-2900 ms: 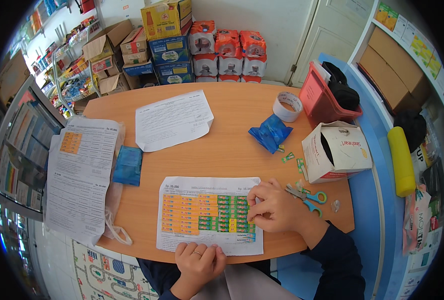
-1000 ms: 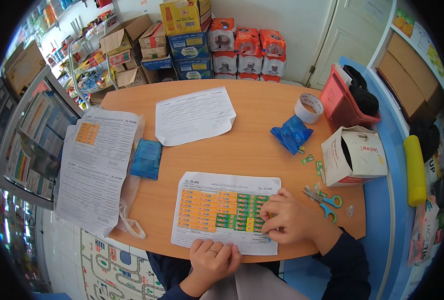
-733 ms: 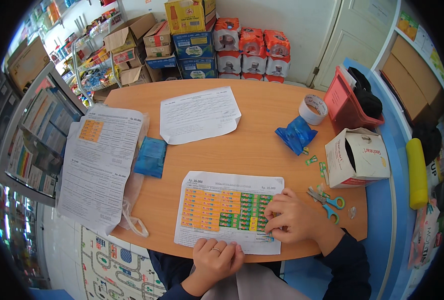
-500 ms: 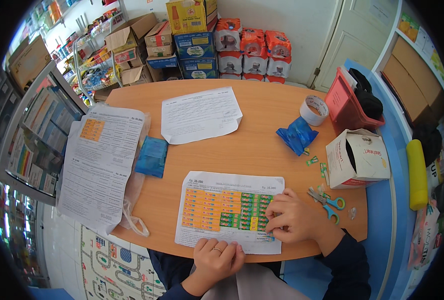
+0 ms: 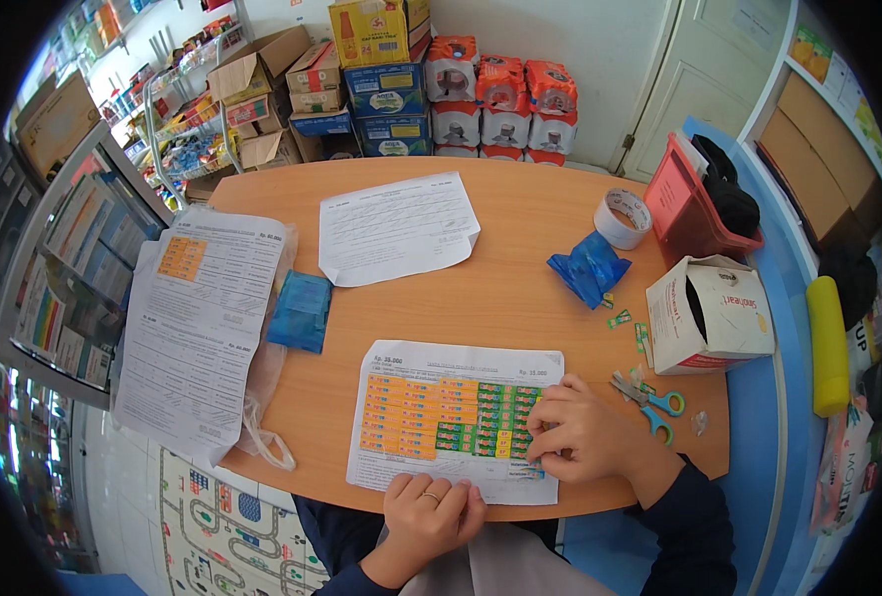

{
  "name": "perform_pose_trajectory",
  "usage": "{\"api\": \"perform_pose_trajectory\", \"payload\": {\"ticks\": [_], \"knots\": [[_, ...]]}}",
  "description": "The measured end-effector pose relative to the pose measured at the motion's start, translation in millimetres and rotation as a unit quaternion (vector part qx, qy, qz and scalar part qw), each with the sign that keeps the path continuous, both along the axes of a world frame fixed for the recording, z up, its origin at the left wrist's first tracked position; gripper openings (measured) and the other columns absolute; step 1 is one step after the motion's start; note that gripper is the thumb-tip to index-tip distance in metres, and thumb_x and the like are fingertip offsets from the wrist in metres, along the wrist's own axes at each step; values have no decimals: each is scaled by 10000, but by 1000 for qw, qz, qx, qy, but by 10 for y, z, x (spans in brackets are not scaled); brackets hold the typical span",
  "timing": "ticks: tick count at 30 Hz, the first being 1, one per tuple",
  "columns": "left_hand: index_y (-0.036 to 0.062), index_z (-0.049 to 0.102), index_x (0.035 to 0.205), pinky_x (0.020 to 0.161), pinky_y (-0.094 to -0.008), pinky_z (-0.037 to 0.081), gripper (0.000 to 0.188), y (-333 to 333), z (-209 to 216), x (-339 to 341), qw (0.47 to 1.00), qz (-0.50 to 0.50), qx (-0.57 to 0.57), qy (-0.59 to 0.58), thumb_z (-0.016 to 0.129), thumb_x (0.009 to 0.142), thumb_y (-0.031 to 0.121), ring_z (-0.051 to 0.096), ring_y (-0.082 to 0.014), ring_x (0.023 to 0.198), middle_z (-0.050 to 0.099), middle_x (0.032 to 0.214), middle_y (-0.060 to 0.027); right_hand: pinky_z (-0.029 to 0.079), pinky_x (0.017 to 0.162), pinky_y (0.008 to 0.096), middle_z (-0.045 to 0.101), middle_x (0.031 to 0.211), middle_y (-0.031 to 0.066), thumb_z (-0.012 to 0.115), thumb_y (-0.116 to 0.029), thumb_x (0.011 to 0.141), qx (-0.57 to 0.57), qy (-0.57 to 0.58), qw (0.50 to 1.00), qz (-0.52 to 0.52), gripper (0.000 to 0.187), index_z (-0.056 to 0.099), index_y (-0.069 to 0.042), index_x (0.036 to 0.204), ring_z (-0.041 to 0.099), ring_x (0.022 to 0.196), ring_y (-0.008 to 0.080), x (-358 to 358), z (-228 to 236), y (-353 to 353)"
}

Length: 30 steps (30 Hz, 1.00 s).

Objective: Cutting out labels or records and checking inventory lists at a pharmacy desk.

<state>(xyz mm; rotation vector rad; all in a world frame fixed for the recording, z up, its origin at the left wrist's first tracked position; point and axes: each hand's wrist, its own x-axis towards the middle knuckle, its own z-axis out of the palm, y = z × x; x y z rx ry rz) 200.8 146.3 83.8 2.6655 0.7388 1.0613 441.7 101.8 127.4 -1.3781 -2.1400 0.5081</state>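
Note:
A white printed sheet (image 5: 391, 366) lies at the near edge of the table, covered with rows of orange coupons (image 5: 399, 417) and green coupons (image 5: 495, 402), with a few yellow ones among them. At the sheet's right side, my right hand (image 5: 578, 429) rests with curled fingers drawn together over the last green coupons. Whatever its fingertips may hold is hidden. My left hand (image 5: 433, 517), a ring on one finger, lies loosely closed at the sheet's lower edge, its fingertips bent onto the paper. Scissors (image 5: 649, 405) with blue-green handles lie right of my right hand.
Loose green coupons (image 5: 620, 319), a crumpled blue packet (image 5: 590, 268), a tape roll (image 5: 623, 219), a white box (image 5: 709, 316) and a red basket (image 5: 694, 214) line the right. Another blue packet (image 5: 300, 312) lies left, beside bagged sheets (image 5: 197, 338). A printed page (image 5: 398, 228) lies farther back.

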Motion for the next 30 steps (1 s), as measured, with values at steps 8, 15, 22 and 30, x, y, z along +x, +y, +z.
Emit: {"api": "perform_pose_trajectory", "payload": {"ticks": [8, 15, 22, 30], "knots": [[91, 611, 647, 501, -307, 320, 93, -23, -5, -7, 1000, 4, 2, 5, 678, 691, 137, 450, -162, 472, 462, 531, 9, 355, 766, 357, 542, 745, -24, 652, -89, 661, -2, -5, 1000, 1, 57, 677, -138, 675, 522, 759, 165, -2, 0, -17], [99, 586, 618, 495, -323, 316, 97, -15, -15, 15, 1000, 2, -1, -7, 661, 676, 120, 445, -178, 466, 449, 525, 1, 360, 772, 356, 552, 749, 5, 637, -82, 688, -1, -25, 998, -53, 87, 690, -129, 739, 531, 767, 185, -8, 32, -20], [84, 586, 611, 498, -328, 310, 89, 11, -7, 13, 1000, 7, -13, 12, 642, 675, 110, 431, -186, 468, 438, 524, -11, 384, 812, 379, 573, 819, 70, 590, -20, 743, 45, 12, 960, -277, 212, 675, -58, 934, 542, 837, 259, 91, -47, 112], [79, 599, 607, 509, -337, 307, 63, -6, -26, 13, 1000, 3, -20, 17, 621, 661, 103, 430, -193, 470, 431, 519, -17, 371, 855, 396, 573, 935, 89, 611, -49, 746, 29, -23, 972, -230, 246, 687, -61, 979, 530, 893, 259, 81, -66, 72]]}}
